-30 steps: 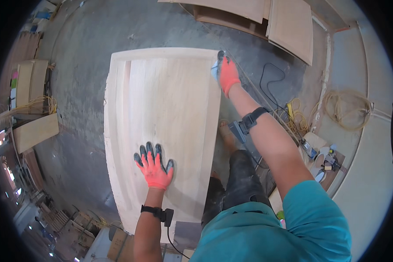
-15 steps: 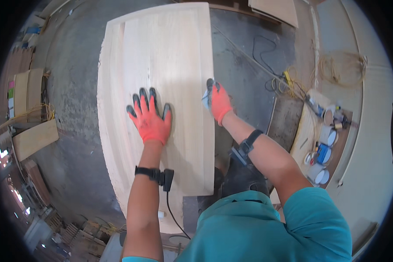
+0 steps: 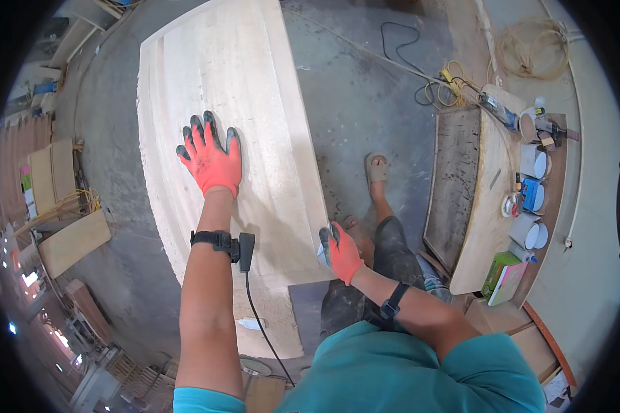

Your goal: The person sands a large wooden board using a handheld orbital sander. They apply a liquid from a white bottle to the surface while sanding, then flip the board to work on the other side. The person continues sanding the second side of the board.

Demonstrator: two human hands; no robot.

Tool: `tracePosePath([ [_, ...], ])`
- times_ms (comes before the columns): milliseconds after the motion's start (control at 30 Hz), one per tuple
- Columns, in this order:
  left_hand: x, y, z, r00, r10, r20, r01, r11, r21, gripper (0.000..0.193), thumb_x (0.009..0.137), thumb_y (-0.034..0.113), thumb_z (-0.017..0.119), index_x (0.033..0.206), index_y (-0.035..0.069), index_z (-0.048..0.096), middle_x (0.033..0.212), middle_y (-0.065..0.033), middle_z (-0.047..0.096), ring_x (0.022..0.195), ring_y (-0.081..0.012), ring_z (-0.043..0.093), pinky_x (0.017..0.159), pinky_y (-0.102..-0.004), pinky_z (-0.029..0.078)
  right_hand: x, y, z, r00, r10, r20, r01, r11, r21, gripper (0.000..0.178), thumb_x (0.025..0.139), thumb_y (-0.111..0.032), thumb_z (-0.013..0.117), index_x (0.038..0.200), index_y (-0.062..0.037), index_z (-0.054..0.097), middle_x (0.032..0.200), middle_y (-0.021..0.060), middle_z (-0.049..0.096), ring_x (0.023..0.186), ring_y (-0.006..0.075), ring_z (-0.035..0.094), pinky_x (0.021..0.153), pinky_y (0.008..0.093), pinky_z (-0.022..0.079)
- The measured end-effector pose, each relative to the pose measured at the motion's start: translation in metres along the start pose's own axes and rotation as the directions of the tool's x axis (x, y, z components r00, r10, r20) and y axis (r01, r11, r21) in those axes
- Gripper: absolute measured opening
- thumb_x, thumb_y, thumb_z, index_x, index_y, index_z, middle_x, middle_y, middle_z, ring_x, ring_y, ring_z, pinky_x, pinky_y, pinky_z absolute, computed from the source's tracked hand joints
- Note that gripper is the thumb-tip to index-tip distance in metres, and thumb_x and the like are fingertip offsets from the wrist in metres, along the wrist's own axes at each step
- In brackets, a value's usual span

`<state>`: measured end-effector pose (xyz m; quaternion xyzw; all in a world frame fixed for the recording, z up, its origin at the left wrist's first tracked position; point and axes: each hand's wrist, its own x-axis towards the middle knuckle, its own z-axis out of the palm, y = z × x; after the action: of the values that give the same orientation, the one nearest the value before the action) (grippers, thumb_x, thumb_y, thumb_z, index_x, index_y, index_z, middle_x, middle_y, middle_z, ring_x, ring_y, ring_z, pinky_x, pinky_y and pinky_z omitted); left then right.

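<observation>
A large pale wooden panel (image 3: 269,179) lies before me, with one ragged edge on its left side. My left hand (image 3: 215,163), in a red glove with black fingertips, rests flat on the panel with its fingers spread. At the panel's right edge, near its closest corner, my right hand (image 3: 344,258) in a matching glove is closed on a small pale blue sheet (image 3: 321,255). That sheet lies against the edge; most of it is hidden by the fingers, and its exact kind is unclear.
Beneath the panel's near end shows another pale board (image 3: 272,310) with a small white bottle (image 3: 250,323) on it. To the right, a wooden bench (image 3: 486,199) stands by a shelf of cans. Yellow and black cables (image 3: 451,86) lie on the floor beyond. Boards (image 3: 74,241) lean at left.
My right hand has slid with the sheet along the panel's right edge toward me. My left hand stays flat on the panel. The view has shifted, showing more of my legs and the bench.
</observation>
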<state>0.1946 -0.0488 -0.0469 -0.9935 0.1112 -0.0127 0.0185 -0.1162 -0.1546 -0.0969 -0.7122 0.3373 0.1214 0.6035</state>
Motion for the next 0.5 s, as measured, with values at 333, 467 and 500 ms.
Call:
tracePosePath([
  [333,0.005,0.000,0.000,1.000,-0.005,0.027,0.005,1.000,-0.002,0.066,0.093,0.038,0.060,0.148,0.006,0.043,0.159,-0.0167,0.033,0.149,-0.0355,0.024,0.123,-0.0566,0.011,0.127,-0.075,-0.015,0.986,-0.132,-0.103,0.130,0.991,-0.020,0.048,0.101,-0.024,0.053,0.138,0.0056,0.049,0.119,0.0316,0.064,0.113,0.0464,0.061,0.095,0.0473,0.049],
  [467,0.007,0.007,-0.009,0.995,-0.023,0.101,0.027,0.999,-0.047,0.067,0.091,0.037,0.063,0.146,0.004,0.044,0.158,-0.0196,0.032,0.149,-0.0378,0.023,0.122,-0.0591,0.010,0.224,-0.137,-0.032,0.978,-0.164,-0.127,0.164,0.986,-0.011,0.047,0.104,-0.027,0.048,0.138,0.0049,0.050,0.125,0.0302,0.062,0.118,0.0444,0.058,0.100,0.0446,0.047],
  [500,0.007,0.006,-0.013,0.991,-0.034,0.126,0.041,0.998,-0.052,0.067,0.090,0.036,0.064,0.146,0.003,0.045,0.158,-0.0200,0.032,0.149,-0.0380,0.023,0.122,-0.0594,0.010,0.244,-0.165,-0.042,0.989,-0.131,-0.075,0.131,0.991,0.001,0.048,0.105,-0.028,0.046,0.139,0.0048,0.048,0.129,0.0297,0.060,0.122,0.0432,0.056,0.102,0.0434,0.045],
])
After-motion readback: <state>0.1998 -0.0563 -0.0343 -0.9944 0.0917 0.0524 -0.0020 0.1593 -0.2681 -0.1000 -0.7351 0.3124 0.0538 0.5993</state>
